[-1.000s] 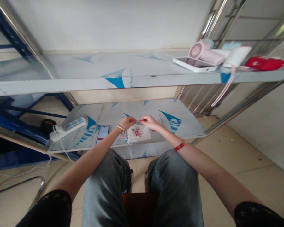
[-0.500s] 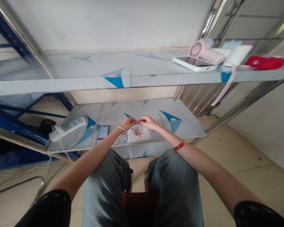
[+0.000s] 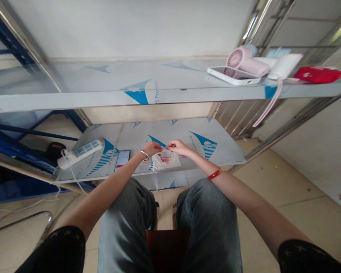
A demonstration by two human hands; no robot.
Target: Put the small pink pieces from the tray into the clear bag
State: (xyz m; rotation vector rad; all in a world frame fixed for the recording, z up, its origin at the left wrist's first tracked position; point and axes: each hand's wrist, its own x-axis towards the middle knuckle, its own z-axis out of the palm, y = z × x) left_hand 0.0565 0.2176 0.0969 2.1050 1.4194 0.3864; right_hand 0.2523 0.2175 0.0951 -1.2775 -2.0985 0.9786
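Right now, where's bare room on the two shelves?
Upper shelf: left of the white-edged device. Lower shelf: back strip behind left hand; right end past right hand. Crowded: lower front, power strip, phone, plastic bag; upper right, pink fan to red pouch.

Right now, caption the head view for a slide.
Left hand and right hand close together by a red-specked pale bag on the lower shelf, phone lying to the left.

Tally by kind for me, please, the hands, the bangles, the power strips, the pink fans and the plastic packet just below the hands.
Hands: 2 (left hand, right hand)
Bangles: 2 (silver bangle, red bangle)
Power strip: 1
Pink fan: 1
Plastic packet: 1
Total: 7
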